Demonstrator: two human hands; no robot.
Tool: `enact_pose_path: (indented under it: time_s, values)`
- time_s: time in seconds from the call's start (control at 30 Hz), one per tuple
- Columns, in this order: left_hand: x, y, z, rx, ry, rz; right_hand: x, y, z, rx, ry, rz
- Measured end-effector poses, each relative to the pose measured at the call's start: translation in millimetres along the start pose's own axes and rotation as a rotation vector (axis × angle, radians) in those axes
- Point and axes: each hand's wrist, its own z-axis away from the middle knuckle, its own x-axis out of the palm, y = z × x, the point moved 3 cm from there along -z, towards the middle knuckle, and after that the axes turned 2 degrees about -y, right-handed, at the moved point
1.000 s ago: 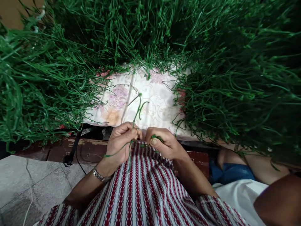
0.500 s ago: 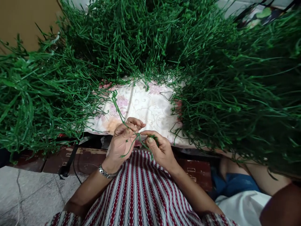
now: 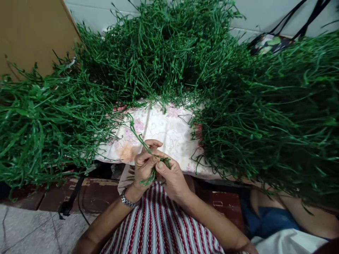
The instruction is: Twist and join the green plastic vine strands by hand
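Observation:
A thin green plant stem (image 3: 137, 134), plastic-looking, slants up and left out of my left hand (image 3: 144, 171), whose thumb and fingers pinch it. A metal watch band (image 3: 127, 199) circles that wrist. My right hand (image 3: 173, 180) is closed against the left, thumb and forefinger pinching at the stem's lower end. A small tuft of green sprigs (image 3: 166, 161) shows within the right hand's grip. The fingertips of both hands meet, so the exact joint between the pieces is hidden. Both hands are just in front of the table's near edge, above a striped garment (image 3: 159, 225).
Green stems are heaped at the left (image 3: 39, 116), the back (image 3: 164, 53) and the right (image 3: 270, 120) of a flowered tablecloth (image 3: 169, 130). A dark-strapped bag (image 3: 272, 44) lies at the back right. Another person's leg (image 3: 275, 215) is at the lower right.
My hands have come together: the right fingers now press against the left ones at the stem, where a gap showed before. The view has tilted up, showing more wall.

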Motion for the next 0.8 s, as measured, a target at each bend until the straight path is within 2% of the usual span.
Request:
enact_pose_path:
  time_s: [0.1, 0.2, 0.4, 0.53, 0.63, 0.73, 0.8]
  values:
    - [1.0, -2.3, 2.2, -0.031, -0.017, 0.044, -0.8, -1.6, 0.9, -0.060, 0.078, 0.020]
    - [3.5, -0.9, 3.5, -0.024, -0.050, 0.108, -3.5, -1.7, 1.3, -0.091, 0.091, 0.057]
    - [8.7, 2.3, 0.0, -0.038, -0.092, 0.070, -10.1, 1.0, -4.0, -0.038, 0.035, 0.020]
    - [8.7, 0.5, -3.5, -0.064, -0.110, 0.153, -14.3, 0.1, -5.8, 0.018, 0.056, 0.016]
    - [7.0, 6.2, -3.4, -0.128, -0.107, 0.125, -11.7, -12.0, -1.6, -0.035, 0.024, 0.196]
    - [5.4, 18.4, -3.8, -0.135, -0.121, 0.104, -5.2, -29.2, 3.3, -0.178, -0.102, 0.558]
    - [4.8, 25.8, -4.3, -0.118, -0.131, 0.109, -3.6, -35.0, 5.3, -0.208, -0.175, 0.700]
